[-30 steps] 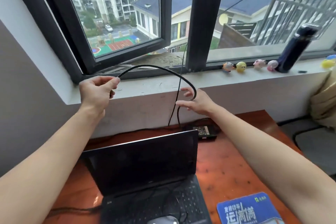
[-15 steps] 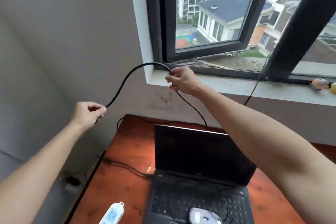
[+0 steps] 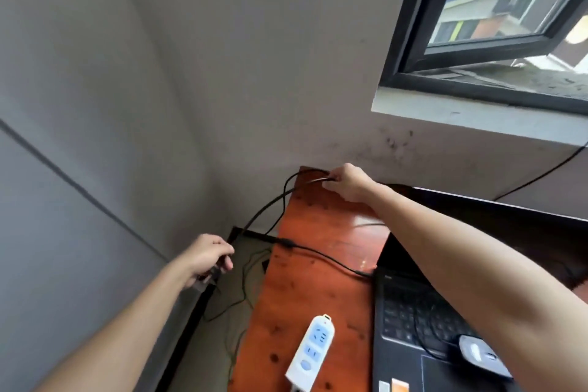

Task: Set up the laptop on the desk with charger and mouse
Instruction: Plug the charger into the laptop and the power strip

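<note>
— Looking at the laptop (image 3: 445,312) first: where does it sit?

— I see it open on the right part of the wooden desk (image 3: 318,264), screen dark. A mouse (image 3: 482,356) rests on its palm rest, its thin wire trailing over the keys.

— And the charger?

— A black cable (image 3: 324,256) runs across the desk top and meets the laptop's left edge. More of it loops off the far left corner of the desk and drops down the side.

— What are the hands doing?

— My right hand (image 3: 348,181) is at that far corner, fingers closed around the cable loop. My left hand (image 3: 206,256) is lower, off the desk's left side near the wall, curled shut on a dark bit at the cable's end; I cannot tell exactly what that piece is.

— Anything else nearby?

— A white power strip (image 3: 313,352) with blue sockets lies on the desk just left of the laptop, nothing plugged into it that I can see. Thin wires hang in the gap between desk and wall. A window (image 3: 496,41) stands open up on the right.
</note>
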The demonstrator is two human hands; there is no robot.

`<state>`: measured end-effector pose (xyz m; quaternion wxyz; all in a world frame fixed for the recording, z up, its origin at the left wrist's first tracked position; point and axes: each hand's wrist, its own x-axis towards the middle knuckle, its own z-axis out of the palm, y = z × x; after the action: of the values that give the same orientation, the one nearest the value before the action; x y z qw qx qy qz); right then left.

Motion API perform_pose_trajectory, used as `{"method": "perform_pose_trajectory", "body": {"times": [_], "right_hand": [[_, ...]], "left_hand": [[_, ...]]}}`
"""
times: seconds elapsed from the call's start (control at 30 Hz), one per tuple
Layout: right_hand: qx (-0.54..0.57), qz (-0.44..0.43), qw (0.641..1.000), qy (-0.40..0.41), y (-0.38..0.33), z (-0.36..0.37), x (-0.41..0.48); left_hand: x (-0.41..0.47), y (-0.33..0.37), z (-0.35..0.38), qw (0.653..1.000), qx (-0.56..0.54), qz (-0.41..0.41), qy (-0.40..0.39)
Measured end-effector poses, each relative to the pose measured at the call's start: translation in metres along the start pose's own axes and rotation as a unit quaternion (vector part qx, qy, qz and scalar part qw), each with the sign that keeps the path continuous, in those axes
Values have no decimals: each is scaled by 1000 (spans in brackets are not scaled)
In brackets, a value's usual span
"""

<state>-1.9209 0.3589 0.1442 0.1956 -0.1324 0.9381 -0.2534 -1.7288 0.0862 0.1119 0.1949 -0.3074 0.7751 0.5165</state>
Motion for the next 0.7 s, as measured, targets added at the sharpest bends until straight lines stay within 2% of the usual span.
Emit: {"method": "perform_pose_trajectory", "body": {"times": [0.13,0.23,0.3,0.37,0.47,0.5,0.57,0.7], "right_hand": [[-20,33,999,22,-1,52,-19],[3,62,994,89,17,91,-62],[-22,80,989,122,34,117,-98],[-54,126,988,69,47,143,-127],[-79,195,973,-93,55,183,-152],[-74,207,968,-123,54,195,-157],[-72,210,965,-142,47,212,-161],[-57,219,967,-113,27,226,-144]], "left_hand": [[10,-26,2,992,-101,-46,-55],[22,-41,13,985,-145,-76,-58],[30,-49,23,983,-154,-89,-52],[37,-57,32,981,-164,-97,-44],[47,-64,44,976,-191,-104,-31],[49,-66,47,975,-195,-105,-27],[52,-67,50,976,-193,-99,-17],[52,-70,44,984,-160,-74,14]]}}
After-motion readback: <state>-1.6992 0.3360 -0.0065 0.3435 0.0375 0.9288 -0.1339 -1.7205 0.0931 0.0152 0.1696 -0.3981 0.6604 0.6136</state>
